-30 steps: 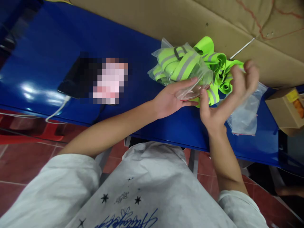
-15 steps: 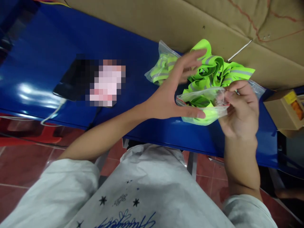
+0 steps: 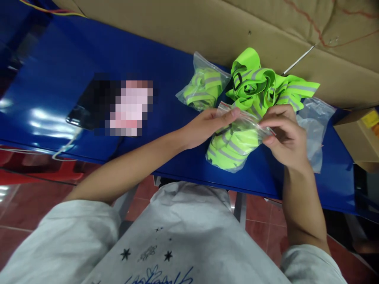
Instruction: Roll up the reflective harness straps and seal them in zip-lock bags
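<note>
My left hand [image 3: 207, 126] and my right hand [image 3: 284, 136] both pinch the top edge of a clear zip bag [image 3: 233, 144] stuffed with neon green reflective straps. It rests on the blue table [image 3: 89, 59] near the front edge. Behind it lies a loose heap of the same green straps [image 3: 260, 85]. A second filled bag [image 3: 203, 88] sits to the left of the heap.
Empty clear bags [image 3: 315, 118] lie under and right of my right hand. A phone on a white cable [image 3: 84, 114] sits at the left. Cardboard [image 3: 207, 27] lines the back, and a small carton [image 3: 358, 136] stands at the right edge.
My left hand dropped from spread over the heap to pinch the bag's mouth. The filled bag turned and settled lower on the table, both hands now at its top edge.
</note>
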Tool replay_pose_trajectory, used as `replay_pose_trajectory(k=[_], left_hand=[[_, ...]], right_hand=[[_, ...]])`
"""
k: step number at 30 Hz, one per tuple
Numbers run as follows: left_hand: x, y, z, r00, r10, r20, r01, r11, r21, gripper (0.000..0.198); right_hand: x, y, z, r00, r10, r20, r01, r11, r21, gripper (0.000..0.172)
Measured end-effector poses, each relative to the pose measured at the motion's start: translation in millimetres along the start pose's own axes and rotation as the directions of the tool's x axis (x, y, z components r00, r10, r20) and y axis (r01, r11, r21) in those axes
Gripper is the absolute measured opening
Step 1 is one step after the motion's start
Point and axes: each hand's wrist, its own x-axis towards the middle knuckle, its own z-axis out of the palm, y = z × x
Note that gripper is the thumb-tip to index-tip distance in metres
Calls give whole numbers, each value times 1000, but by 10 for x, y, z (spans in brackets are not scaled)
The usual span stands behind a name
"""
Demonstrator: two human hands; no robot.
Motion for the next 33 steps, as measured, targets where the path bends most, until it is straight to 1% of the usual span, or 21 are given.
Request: replay_pose_trajectory(k=[2,3,5,7,9,11,12,14,16,18,20,21,22,24,25,27,29,31,33], left_hand=[[17,-29,-38,989,52,138,-63,995,74,50],[28,-41,-64,981,55,184,-75,992,100,48],[51,-59,-123,980,-2,200,-25,991,132,48],[68,-60,-177,974,-103,203,73,986,151,48],[73,-44,-212,964,-169,207,135,977,166,49],[64,-17,-217,968,-170,184,140,976,166,53],[55,-4,-210,973,-159,168,132,978,160,55],[37,18,-183,983,-128,131,107,982,158,56],[22,34,-152,992,-85,88,68,981,181,52],[17,47,-130,999,-13,31,6,980,199,48],[22,65,-124,1000,29,-5,-27,979,201,43],[27,75,-125,1000,28,-8,-26,981,191,43],[33,86,-127,1000,21,-8,-19,984,179,44],[46,103,-131,1000,13,-12,-11,989,149,44],[52,107,-131,999,21,-31,-17,991,136,44],[67,103,-134,993,61,-103,-46,988,148,44],[82,85,-143,982,101,-161,-70,980,187,44],[98,57,-164,977,122,-172,-85,975,205,41],[112,27,-192,983,101,-156,-70,979,192,38]], right_hand=[[-39,42,-7,998,-9,67,7,1000,23,26],[-54,54,-20,996,-5,93,3,1000,29,24],[-77,64,-62,992,9,123,-15,999,48,15],[-89,66,-113,991,22,129,-32,997,76,6],[-95,77,-150,993,24,120,-35,995,94,8],[-96,104,-162,996,39,82,-49,990,133,11],[-95,121,-160,997,53,49,-61,982,180,18],[-87,153,-151,991,135,-26,-121,947,296,33],[-76,163,-143,966,251,-56,-211,898,385,39],[-68,142,-131,938,346,24,-327,858,395,43],[-67,101,-100,906,397,146,-423,844,330,46],[-70,80,-75,893,410,187,-449,845,289,44],[-73,63,-44,888,415,198,-456,851,260,40],[-80,48,26,900,411,143,-435,866,247,36],[-83,52,60,907,408,102,-421,871,255,37],[-87,81,117,908,418,32,-411,871,270,38],[-93,123,154,897,441,4,-424,861,281,37],[-102,162,175,890,457,-2,-437,853,286,32],[-113,191,191,888,459,-29,-435,859,269,28]])
